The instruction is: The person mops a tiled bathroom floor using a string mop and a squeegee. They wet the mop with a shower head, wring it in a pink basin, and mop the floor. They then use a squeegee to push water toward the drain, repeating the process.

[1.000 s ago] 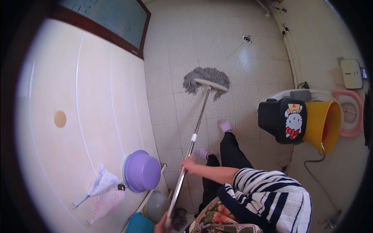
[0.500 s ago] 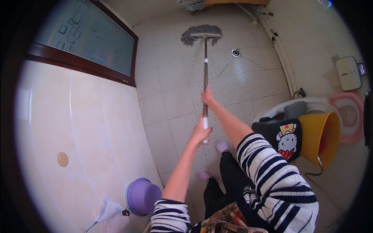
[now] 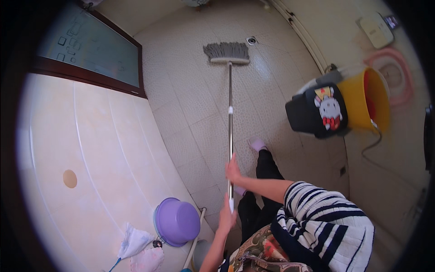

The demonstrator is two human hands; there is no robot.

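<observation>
A mop (image 3: 230, 90) with a long metal pole stretches away from me across the tiled floor. Its grey string head (image 3: 226, 51), on a pale crossbar, lies flat on the tiles left of a square floor drain (image 3: 251, 41). My left hand (image 3: 227, 216) is wrapped round the white grip at the pole's near end. Farther up the shaft, my right hand (image 3: 233, 170) is closed round the metal. Both sleeves' arms reach in from below, the right one in navy and white stripes.
A black box with a cartoon cat (image 3: 328, 111) and a yellow bucket (image 3: 362, 97) stand at the right, near a pink toilet seat (image 3: 408, 77). Purple basins (image 3: 179, 222) hang by the left wall beside small cloths (image 3: 136, 240). A brown-framed glass door (image 3: 99, 54) is at upper left.
Both hands have drawn back toward my body, pulling the mop nearer. Its strings now trail on the far side of the crossbar. My view has shifted, and my feet are placed differently.
</observation>
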